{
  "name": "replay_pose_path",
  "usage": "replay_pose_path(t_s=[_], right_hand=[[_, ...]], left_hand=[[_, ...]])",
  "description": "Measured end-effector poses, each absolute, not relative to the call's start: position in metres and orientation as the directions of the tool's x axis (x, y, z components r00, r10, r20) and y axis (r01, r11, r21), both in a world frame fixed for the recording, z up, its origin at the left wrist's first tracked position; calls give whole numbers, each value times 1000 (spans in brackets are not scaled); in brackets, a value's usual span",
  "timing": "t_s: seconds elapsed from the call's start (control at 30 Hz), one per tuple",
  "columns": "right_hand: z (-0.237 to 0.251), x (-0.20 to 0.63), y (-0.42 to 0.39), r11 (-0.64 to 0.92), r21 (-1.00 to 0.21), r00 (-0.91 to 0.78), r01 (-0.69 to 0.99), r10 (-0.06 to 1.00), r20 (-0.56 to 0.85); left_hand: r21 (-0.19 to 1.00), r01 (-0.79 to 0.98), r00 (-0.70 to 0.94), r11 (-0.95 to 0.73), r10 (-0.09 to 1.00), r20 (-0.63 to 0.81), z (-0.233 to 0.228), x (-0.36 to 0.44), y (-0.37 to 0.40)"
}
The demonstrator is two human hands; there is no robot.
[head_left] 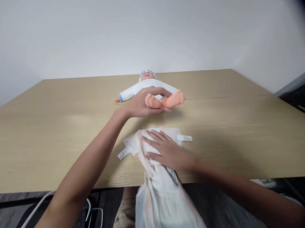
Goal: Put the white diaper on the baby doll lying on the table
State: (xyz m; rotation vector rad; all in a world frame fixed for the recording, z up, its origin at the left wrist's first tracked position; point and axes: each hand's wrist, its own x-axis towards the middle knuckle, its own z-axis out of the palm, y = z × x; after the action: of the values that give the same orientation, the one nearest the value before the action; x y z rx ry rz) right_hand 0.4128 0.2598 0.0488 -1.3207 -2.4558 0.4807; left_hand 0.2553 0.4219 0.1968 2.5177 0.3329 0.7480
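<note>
A baby doll [150, 82] in a white top with blue cuffs and a printed cap lies on its back on the table, feet toward me. My left hand [137, 103] is wrapped round the doll's legs and holds its bare feet up off the tabletop. Nearer to me, a white diaper [160, 199] is unfolded, its tabbed end on the table and its other end hanging over the front edge. My right hand [167, 152] lies flat on the diaper's tabbed part, fingers spread. The fastening tabs stick out on both sides.
The light wooden table [66, 133] reaches back to a pale wall [147, 28]. White cables [99, 220] hang below the front edge at left. A dark object [301, 91] stands beyond the table's right edge.
</note>
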Motion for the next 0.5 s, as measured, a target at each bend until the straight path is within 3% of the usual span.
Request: replay_pose_path(t_s=[0.1, 0.27, 0.5], right_hand=[[45, 415, 302, 549, -379, -538, 745, 830, 144], [42, 422, 379, 541, -342, -528, 768, 838, 139], [63, 431, 468, 512, -410, -466, 755, 859, 213]], left_hand=[[559, 107, 758, -822, 432, 489, 213, 258, 432], [572, 61, 657, -818, 465, 594, 223, 257, 449], [556, 14, 619, -831, 444, 647, 227, 248, 455]])
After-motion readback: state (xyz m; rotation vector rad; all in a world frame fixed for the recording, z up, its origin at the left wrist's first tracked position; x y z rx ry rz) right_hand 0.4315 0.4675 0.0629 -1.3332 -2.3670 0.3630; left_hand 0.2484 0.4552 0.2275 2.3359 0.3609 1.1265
